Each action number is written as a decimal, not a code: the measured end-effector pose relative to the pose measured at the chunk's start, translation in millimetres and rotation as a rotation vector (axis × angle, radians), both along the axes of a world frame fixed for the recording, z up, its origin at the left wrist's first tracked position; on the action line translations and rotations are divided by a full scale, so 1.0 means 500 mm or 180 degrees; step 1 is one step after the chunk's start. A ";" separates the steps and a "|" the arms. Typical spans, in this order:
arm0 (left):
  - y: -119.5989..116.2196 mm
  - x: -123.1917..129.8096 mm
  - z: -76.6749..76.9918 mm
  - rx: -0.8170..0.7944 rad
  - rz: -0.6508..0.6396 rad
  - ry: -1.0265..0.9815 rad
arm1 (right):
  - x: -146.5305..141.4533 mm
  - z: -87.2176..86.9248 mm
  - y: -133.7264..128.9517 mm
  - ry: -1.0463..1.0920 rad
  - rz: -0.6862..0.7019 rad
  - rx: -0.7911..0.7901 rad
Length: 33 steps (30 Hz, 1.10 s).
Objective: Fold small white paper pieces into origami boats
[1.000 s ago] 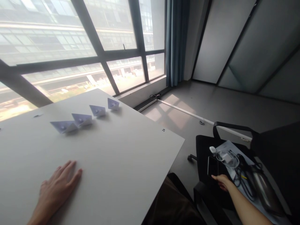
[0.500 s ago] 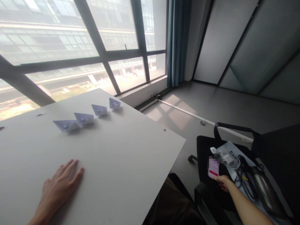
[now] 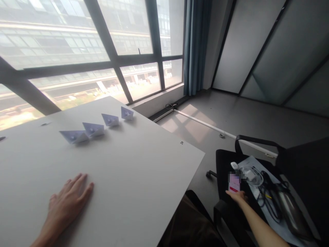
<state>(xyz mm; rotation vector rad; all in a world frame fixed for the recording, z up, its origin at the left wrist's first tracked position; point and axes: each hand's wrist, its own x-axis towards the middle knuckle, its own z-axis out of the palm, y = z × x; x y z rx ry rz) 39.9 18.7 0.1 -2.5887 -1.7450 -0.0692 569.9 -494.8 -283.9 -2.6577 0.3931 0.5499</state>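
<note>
My left hand (image 3: pixel 68 202) lies flat, palm down, on the white table (image 3: pixel 133 192), fingers stretched out and holding nothing. Over the black chair seat on the right, my right hand (image 3: pixel 238 197) is at the lower end of a phone (image 3: pixel 234 181) with a pink screen and a red button. Its thumb reaches along the phone's bottom edge; the other fingers are mostly hidden. Several folded paper boats stand in a slanting row on the table beyond my left hand: the nearest boat (image 3: pixel 75 136), two middle boats (image 3: pixel 94 129) (image 3: pixel 110 120) and the farthest boat (image 3: pixel 127 113).
The black office chair (image 3: pixel 223 157) holds a coiled cable with a white plug (image 3: pixel 250 175), black cables (image 3: pixel 266 202) and a dark shiny bottle-like object (image 3: pixel 289 206) on a grey sheet. Windows (image 3: pixel 133 34) and a blue curtain (image 3: pixel 196 48) stand behind. White trunking (image 3: pixel 200 121) crosses the floor.
My right hand has shifted left along the phone's lower end, its thumb now farther across. The view has moved slightly; my left hand and the boats stay in place on the table.
</note>
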 end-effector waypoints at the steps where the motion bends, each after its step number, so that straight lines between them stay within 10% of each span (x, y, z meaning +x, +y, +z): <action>1: 0.002 -0.002 -0.003 0.0006 -0.0018 0.0005 | -0.002 -0.010 0.010 -0.0030 -0.0136 -0.0179; 14: 0.019 -0.021 -0.030 0.0034 -0.0059 0.0050 | 0.038 -0.026 0.065 -0.0417 -0.0184 -0.0067; 21: 0.014 -0.018 -0.032 0.0066 -0.0016 -0.0011 | -0.015 0.055 0.072 -0.0971 -0.0513 0.0464; 25: 0.012 -0.016 -0.034 0.0087 -0.0028 -0.0045 | 0.025 0.186 0.127 -0.1798 -0.0476 0.1154; 28: 0.011 -0.014 -0.035 0.0111 -0.0049 -0.0102 | 0.044 0.355 0.244 -0.2626 -0.0035 0.1877; 33: 0.004 -0.008 -0.027 0.0082 -0.0054 -0.0091 | -0.140 0.649 0.545 -0.3224 0.1591 0.3801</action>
